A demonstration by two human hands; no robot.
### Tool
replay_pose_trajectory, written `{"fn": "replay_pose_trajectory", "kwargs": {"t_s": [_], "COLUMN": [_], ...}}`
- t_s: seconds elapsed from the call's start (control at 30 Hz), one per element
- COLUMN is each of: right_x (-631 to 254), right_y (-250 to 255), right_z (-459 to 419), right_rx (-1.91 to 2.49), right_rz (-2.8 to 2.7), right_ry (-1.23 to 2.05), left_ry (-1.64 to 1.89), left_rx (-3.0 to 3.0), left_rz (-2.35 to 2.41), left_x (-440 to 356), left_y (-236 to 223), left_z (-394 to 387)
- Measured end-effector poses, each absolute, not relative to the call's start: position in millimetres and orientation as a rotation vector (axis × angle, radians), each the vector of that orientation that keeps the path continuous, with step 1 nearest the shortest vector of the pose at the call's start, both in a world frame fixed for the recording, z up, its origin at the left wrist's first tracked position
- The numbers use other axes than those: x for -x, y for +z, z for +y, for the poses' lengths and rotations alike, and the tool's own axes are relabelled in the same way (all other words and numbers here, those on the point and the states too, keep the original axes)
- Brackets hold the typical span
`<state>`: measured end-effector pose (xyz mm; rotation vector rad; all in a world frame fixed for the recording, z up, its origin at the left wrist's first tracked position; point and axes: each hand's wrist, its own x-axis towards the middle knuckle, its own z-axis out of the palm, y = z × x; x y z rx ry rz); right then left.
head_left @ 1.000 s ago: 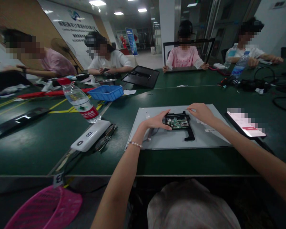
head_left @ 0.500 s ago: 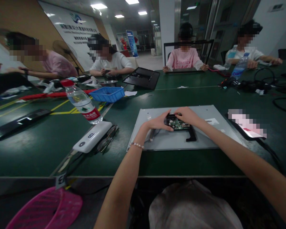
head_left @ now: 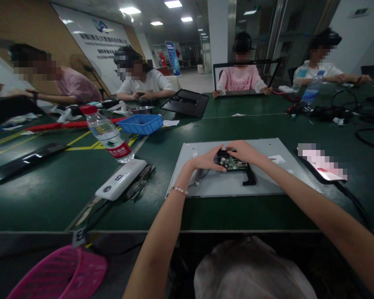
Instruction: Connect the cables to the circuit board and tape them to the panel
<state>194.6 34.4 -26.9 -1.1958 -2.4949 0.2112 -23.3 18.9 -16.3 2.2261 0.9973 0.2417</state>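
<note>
A green circuit board [head_left: 233, 162] in a black bracket [head_left: 251, 176] lies on the grey metal back of a flat panel [head_left: 202, 187]. My left hand [head_left: 207, 160] grips the left side of the board, its thumb at the near edge and its fingers at the far edge. From the right, my right hand [head_left: 243, 151] bends over the board's far edge with its fingertips on it. A thin cable [head_left: 197, 178] lies on the panel just left of the board. What is under my fingertips is partly hidden.
Left of the panel are a white power bank [head_left: 121, 180], glasses [head_left: 140, 182] and a water bottle [head_left: 109, 137]. A phone [head_left: 322, 164] lies at the right. Farther off stand a blue tray [head_left: 141, 123] and a black cover [head_left: 187, 102]. Several people sit around the table.
Both hands keep the same hold on the board, which stays in place on the panel. The view has shifted very slightly.
</note>
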Motion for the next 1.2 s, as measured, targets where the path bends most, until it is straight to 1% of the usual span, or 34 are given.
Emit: {"fn": "replay_pose_trajectory", "kwargs": {"t_s": [0.13, 0.27, 0.4, 0.53, 0.83, 1.03, 1.1, 1.2], "right_x": [-216.7, -261.3, -307.5, -331.8, -310.6, -314.3, -314.7, -310.2], "right_y": [-20.1, -14.8, -22.4, -32.6, -27.0, -26.1, -25.9, -22.8], "right_z": [35.7, 30.9, 19.1, 11.3, -1.4, -3.4, -3.6, -7.0], "right_rx": [1.25, 1.373, 1.577, 1.69, 1.575, 1.594, 1.589, 1.557], "right_rz": [-2.435, -2.435, -2.347, -2.255, -2.273, -2.235, -2.18, -2.07], "right_ry": [0.17, 0.181, 0.348, 0.519, 0.685, 0.701, 0.768, 0.951], "left_ry": [0.24, 0.239, 0.237, 0.239, 0.237, 0.227, 0.214, 0.204], "left_rx": [-2.223, -2.213, -2.209, -2.212, -2.207, -2.205, -2.203, -2.201], "left_rz": [0.996, 0.988, 0.983, 0.983, 0.99, 0.996, 1.002, 1.009], "left_x": [23.3, 23.4, 24.3, 24.3, 23.2, 23.6, 23.1, 22.3], "left_y": [-14.4, -14.1, -15.0, -13.8, -13.6, -12.9, -11.1, -9.3], "left_z": [17.4, 17.3, 17.4, 16.9, 17.5, 16.8, 15.9, 14.9]}}
